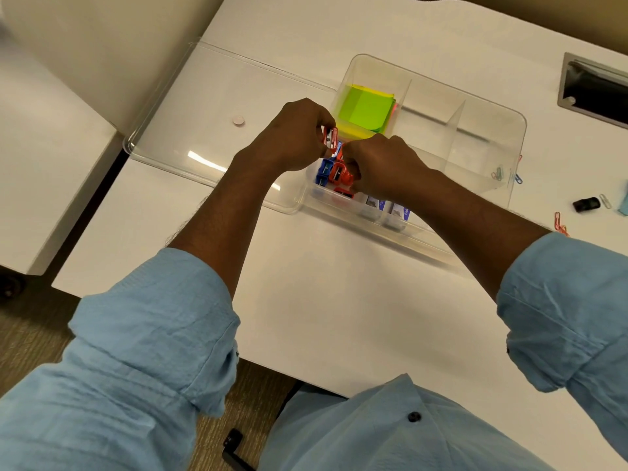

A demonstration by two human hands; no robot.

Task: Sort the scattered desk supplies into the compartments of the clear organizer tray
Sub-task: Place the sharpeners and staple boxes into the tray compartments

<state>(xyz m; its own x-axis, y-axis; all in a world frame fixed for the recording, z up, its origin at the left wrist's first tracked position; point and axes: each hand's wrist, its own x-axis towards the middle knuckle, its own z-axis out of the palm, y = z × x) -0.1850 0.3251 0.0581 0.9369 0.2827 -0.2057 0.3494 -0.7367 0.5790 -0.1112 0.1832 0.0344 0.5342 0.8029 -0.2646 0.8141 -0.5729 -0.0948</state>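
The clear organizer tray (489, 107) sits on the white desk, its lid (204, 107) lying beside it on the left. My left hand (292, 137) pinches a red pencil sharpener (330, 137) above the tray's near-left compartment. My right hand (384, 164) is curled over that compartment and grips an orange-red sharpener (339, 173). A blue sharpener (324, 171) and another red one (343, 192) lie in the same compartment. Green and yellow sticky notes (367, 107) fill the far-left compartment. Small white-and-blue boxes (396, 210) stand in the near compartments.
Coloured paper clips (498, 174) lie at the tray's right end, and more clips (560, 224) with a black binder clip (586, 204) on the desk to the right. A small round pink piece (239, 120) rests on the lid. A cable port (594, 90) is at far right.
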